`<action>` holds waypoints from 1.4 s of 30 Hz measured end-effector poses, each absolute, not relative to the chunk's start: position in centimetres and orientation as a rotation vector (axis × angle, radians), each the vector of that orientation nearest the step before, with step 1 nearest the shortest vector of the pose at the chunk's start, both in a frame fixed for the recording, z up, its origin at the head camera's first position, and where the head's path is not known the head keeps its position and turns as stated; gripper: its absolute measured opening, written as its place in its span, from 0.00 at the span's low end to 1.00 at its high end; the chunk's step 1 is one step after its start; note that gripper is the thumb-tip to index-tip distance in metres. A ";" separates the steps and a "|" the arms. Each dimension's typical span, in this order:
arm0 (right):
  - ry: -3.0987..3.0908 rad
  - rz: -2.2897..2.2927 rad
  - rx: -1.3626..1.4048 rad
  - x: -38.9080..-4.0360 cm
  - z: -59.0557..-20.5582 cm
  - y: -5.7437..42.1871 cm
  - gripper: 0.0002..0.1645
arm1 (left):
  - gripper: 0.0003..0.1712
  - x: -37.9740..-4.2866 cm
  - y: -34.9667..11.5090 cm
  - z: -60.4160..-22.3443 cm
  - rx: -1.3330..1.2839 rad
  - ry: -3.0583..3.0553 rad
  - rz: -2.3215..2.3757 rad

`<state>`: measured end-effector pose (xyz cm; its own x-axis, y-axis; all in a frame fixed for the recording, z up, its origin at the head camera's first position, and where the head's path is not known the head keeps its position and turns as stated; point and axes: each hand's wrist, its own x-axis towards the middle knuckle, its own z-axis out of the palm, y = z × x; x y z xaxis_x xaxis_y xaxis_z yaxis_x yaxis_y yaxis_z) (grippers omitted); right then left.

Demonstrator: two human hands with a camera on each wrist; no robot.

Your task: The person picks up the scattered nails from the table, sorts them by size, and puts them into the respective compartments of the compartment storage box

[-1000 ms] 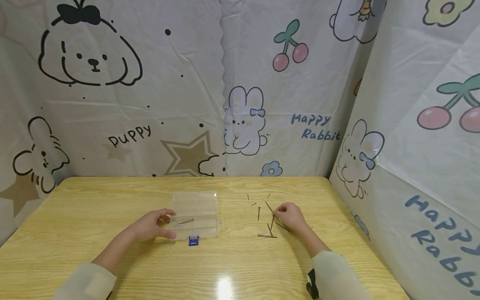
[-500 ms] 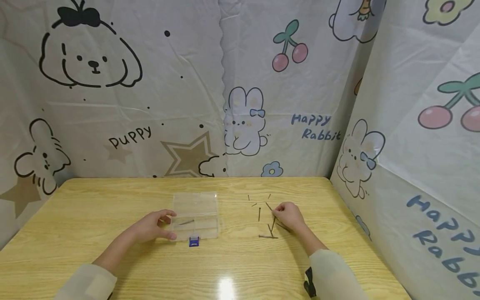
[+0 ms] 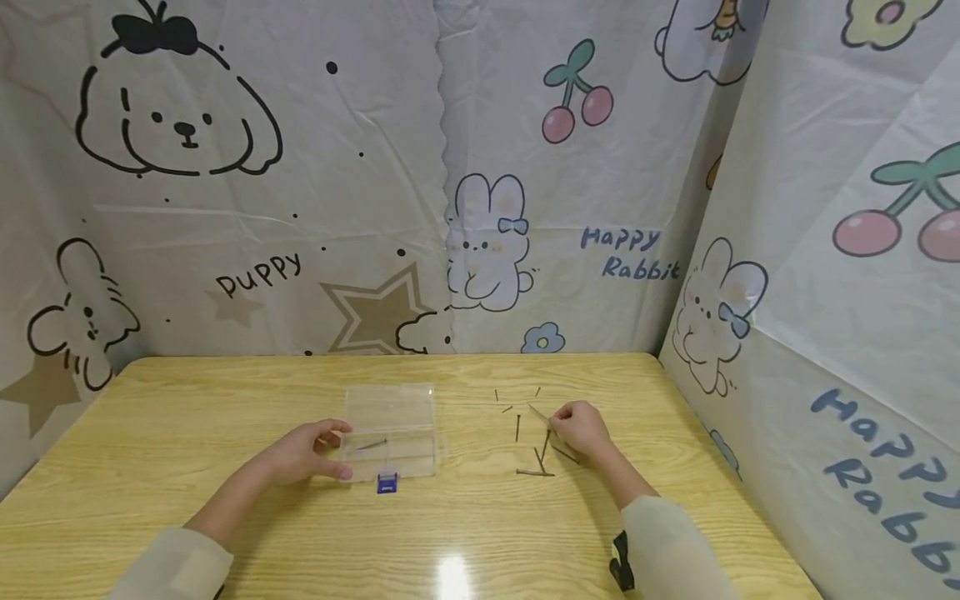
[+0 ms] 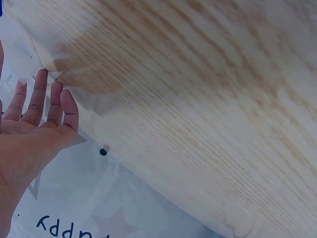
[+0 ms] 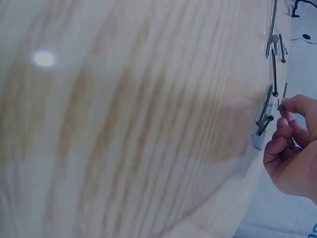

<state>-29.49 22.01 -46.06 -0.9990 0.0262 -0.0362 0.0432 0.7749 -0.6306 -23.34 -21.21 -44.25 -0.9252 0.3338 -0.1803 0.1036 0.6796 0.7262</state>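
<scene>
Nearest: pale sleeves (image 3: pixel 678 546) on both forearms, with something black (image 3: pixel 622 562) at the right cuff, too little showing to identify. On wood-grain table (image 3: pixel 337 533): blue latch (image 3: pixel 387 482) at near edge of clear plastic case (image 3: pixel 408 458), opened flat. Can see one nail (image 3: pixel 372 445) in near half; can't tell exact compartment. At case's left edge: left hand (image 3: pixel 303 451), thumb and fingers parted and relaxed, touching the rim, gripping nothing.

Right of case, apart from it: loose long nails (image 3: pixel 535 472), some crossing or touching. Just beyond: right hand (image 3: pixel 582 428), thumb and index pinched on one held nail (image 3: pixel 537 413) near its head, other fingers curled in. Farther back: three short pins (image 3: pixel 496 395), scattered apart. Behind table: printed cloth (image 3: pixel 360 208) with puppy, rabbit and cherry drawings.
</scene>
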 end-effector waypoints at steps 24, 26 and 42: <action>2.907 -1.129 -0.132 -29.6 -45.4 21.7 0.07 | 0.45 -23.6 -21.5 -44.7 0.334 2.585 1.118; 2.911 -1.128 -0.147 -29.6 -45.5 21.7 0.07 | 0.45 -23.6 -21.5 -44.7 0.338 2.586 1.118; 2.881 -1.171 -0.189 -29.5 -45.7 20.4 0.06 | 0.44 -23.5 -21.5 -44.6 0.354 2.587 1.117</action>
<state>-29.50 20.36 -45.68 -0.9923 -0.1222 0.0213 -0.1024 0.7101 -0.6967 -23.51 -21.45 -44.62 -0.9244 0.3388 -0.1750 0.1049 0.6670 0.7376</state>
